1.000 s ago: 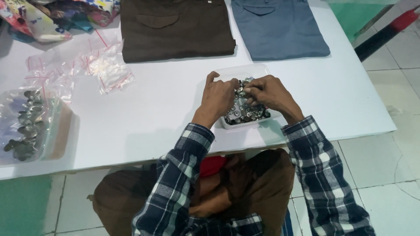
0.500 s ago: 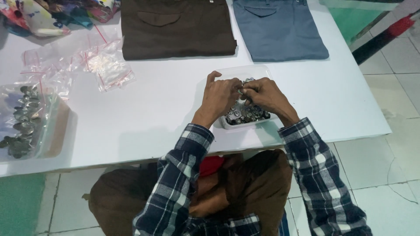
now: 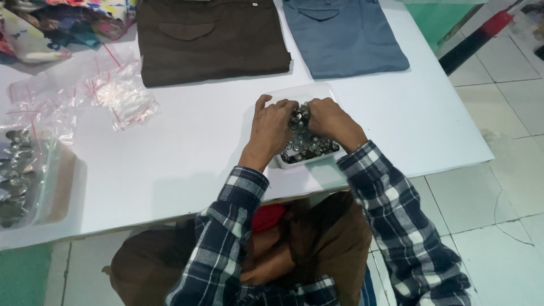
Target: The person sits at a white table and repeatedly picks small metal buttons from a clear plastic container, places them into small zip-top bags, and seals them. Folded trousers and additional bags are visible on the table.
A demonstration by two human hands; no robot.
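Note:
A clear plastic tray (image 3: 294, 93) full of small silver metal buttons (image 3: 309, 148) sits on the white table (image 3: 187, 141) in front of me. My left hand (image 3: 271, 126) and my right hand (image 3: 330, 120) are both over the tray, fingers curled together on a bunch of the buttons (image 3: 299, 117) held between them. Both sleeves are blue and white plaid.
A folded brown garment (image 3: 209, 39) and a folded blue garment (image 3: 343, 34) lie at the far side. Small clear zip bags (image 3: 122, 99) lie at left. A bag of metal parts (image 3: 14, 175) sits at the left edge. Colourful cloth (image 3: 62, 20) is at top left.
Both hands stay over the tray and have drawn closer together, gathering buttons between the fingers. The view has shifted slightly.

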